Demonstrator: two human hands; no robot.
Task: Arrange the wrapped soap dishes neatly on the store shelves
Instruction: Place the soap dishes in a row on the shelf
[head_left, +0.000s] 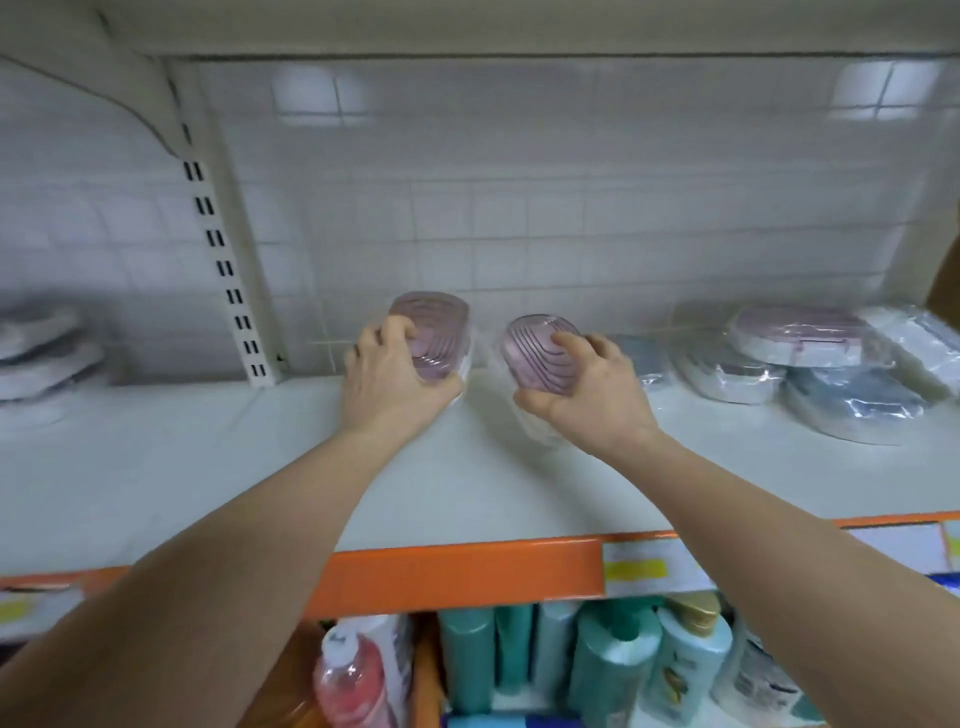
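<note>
Two pink ribbed soap dishes in clear wrap are at the middle of the white shelf (208, 467). My left hand (387, 382) grips the left pink dish (434, 332), fingers curled over its top, thumb at its near side. My right hand (589, 387) grips the right pink dish (535, 353), which is tilted toward me just above the shelf. The two dishes sit side by side with a small gap between them. More wrapped dishes lie piled at the right: a pink one (802, 335) on top, grey and blue ones (852, 405) beneath.
A slotted upright post (228, 260) stands left of my left hand against the tiled back wall. Blurred wrapped items (41, 358) lie at the far left. The shelf's orange front edge (457, 574) carries price labels (644, 569). Bottles (597, 670) fill the shelf below.
</note>
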